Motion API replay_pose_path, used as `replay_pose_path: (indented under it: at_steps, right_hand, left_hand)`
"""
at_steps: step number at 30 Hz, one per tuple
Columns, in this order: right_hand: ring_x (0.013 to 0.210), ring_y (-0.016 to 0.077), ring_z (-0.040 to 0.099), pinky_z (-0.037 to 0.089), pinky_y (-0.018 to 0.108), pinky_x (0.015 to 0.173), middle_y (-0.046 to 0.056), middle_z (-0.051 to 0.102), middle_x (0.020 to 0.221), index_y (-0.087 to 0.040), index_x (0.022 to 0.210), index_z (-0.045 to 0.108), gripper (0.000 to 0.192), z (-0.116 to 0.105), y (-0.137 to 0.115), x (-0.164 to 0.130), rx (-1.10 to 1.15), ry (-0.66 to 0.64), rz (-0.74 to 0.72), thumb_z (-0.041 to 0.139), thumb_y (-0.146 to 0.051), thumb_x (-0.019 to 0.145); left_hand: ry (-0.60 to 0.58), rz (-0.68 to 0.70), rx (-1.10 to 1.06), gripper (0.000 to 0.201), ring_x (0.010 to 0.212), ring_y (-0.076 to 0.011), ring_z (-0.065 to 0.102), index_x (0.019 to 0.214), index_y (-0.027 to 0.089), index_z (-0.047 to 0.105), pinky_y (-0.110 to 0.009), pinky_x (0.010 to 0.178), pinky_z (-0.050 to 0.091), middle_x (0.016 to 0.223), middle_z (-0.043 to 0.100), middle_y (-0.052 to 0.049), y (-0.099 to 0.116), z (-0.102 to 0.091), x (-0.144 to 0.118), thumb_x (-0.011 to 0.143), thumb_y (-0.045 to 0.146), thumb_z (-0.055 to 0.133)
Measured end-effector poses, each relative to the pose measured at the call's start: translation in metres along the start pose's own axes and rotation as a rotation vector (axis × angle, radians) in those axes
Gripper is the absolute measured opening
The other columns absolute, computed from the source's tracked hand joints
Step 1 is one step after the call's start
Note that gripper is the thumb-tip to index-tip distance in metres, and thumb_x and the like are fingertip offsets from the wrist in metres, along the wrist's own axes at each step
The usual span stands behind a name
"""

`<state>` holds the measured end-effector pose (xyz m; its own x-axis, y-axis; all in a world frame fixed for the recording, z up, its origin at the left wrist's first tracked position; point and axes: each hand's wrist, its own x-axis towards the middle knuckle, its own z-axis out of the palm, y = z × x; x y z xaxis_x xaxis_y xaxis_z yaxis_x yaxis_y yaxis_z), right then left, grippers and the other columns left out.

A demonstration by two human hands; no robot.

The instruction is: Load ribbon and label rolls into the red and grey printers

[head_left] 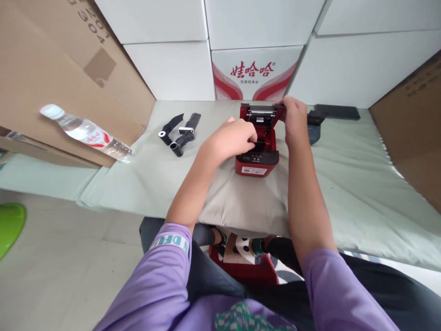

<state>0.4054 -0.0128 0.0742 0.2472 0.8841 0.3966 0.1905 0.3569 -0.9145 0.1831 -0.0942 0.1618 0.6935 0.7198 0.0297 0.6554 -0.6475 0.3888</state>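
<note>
reaching forward from purple sleeves, both forearms are stretched out over the cloth-covered table (361, 184). the left hand (231, 138) is curled loosely, fingers tucked down into the open bay of the red printer (257, 162), touching its inside; whether anything is pinched there can't be made out. the right hand (293, 120) is closed around the raised lid (262, 111) at its right end. the printer is sat mid-table on a folded cloth. black parts (179, 131) are left lying nearby, well apart.
</note>
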Motion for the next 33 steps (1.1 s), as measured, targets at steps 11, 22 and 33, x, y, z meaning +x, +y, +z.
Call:
replay_pose_path:
  at_steps: [11, 22, 33]
  right_hand:
    - [0.064, 0.0116, 0.060, 0.056, 0.038, 0.080, 0.002, 0.070, 0.064, -0.016, 0.065, 0.071, 0.040, -0.022, -0.068, -0.021, -0.212, -0.276, 0.170, 0.064, -0.020, 0.104]
    - [0.125, 0.0363, 0.069, 0.057, 0.067, 0.112, 0.006, 0.076, 0.121, -0.030, 0.121, 0.078, 0.059, -0.031, -0.021, -0.004, -0.357, -0.467, 0.239, 0.098, -0.017, 0.067]
    - [0.095, 0.0286, 0.078, 0.075, 0.051, 0.082, 0.007, 0.079, 0.114, -0.036, 0.144, 0.064, 0.063, -0.044, -0.037, -0.021, -0.258, -0.675, 0.664, 0.079, -0.035, 0.084]
  left_hand:
    - [0.053, 0.040, -0.061, 0.019, 0.097, -0.0269, 0.069, 0.078, 0.025, 0.081, -0.054, 0.119, 0.041, 0.075, 0.074, -0.002, -0.003, -0.002, -0.005, 0.090, 0.018, 0.068]
    - [0.327, -0.195, -0.412, 0.022, 0.110, -0.0250, 0.065, 0.107, 0.022, 0.073, -0.042, 0.102, 0.052, 0.105, 0.073, -0.007, -0.060, 0.012, 0.027, 0.093, 0.039, 0.072]
    - [-0.248, -0.319, -1.036, 0.092, 0.151, -0.0315, 0.054, 0.158, 0.043, 0.048, -0.047, 0.122, 0.049, 0.158, 0.062, -0.005, -0.103, 0.050, 0.037, 0.072, 0.044, 0.080]
